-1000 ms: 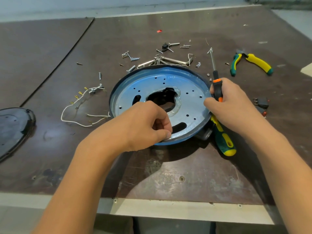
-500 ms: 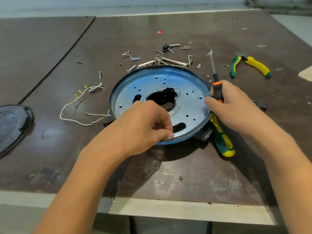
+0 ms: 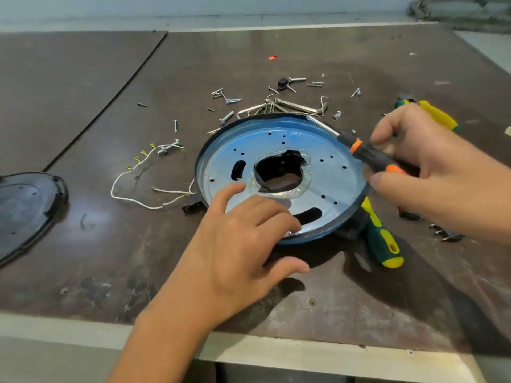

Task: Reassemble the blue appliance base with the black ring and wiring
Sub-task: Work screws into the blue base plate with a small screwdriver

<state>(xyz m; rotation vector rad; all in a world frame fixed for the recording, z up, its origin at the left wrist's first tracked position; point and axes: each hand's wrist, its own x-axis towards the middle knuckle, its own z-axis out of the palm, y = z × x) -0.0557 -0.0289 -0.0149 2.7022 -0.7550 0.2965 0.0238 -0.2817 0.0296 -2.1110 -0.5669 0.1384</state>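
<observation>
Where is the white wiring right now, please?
In the head view, the white wiring lies on the table, just left of the blue base.

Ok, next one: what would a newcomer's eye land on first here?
The blue appliance base sits mid-table, the left hand resting spread on its near side while the right hand holds a black-and-orange screwdriver over its right edge. Loose screws lie scattered behind it, and white wiring trails on the table to its left.

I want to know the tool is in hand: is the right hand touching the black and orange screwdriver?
Touching. In the head view the right hand pinches the screwdriver by its handle, thumb and fingers round it.
</observation>
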